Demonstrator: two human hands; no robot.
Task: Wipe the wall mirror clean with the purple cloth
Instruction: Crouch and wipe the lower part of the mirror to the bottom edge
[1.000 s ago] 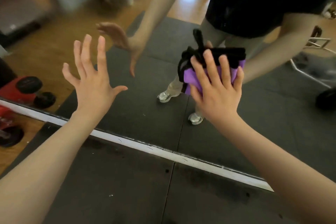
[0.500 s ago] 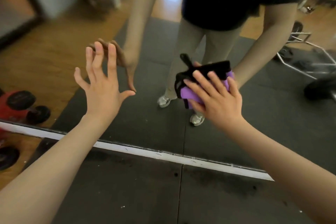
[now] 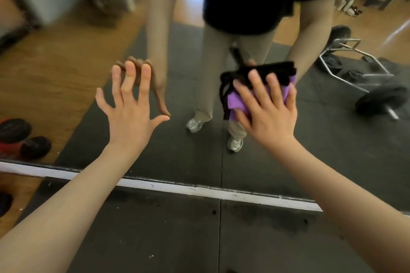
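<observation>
Dark rubber floor (image 3: 166,228) meets the wall mirror (image 3: 188,157). The right hand (image 3: 266,113) presses the purple cloth (image 3: 238,102) flat against the glass, fingers straight; the left hand (image 3: 131,115), fingers spread, touches the mirror.

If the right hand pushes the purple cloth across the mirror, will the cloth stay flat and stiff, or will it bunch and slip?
The purple cloth is probably soft and floppy: it lies folded and creased under the right hand. It may bunch when pushed, so the spread fingers pressing it against the mirror likely help. It looks light, and on smooth glass it should slide easily.
</observation>
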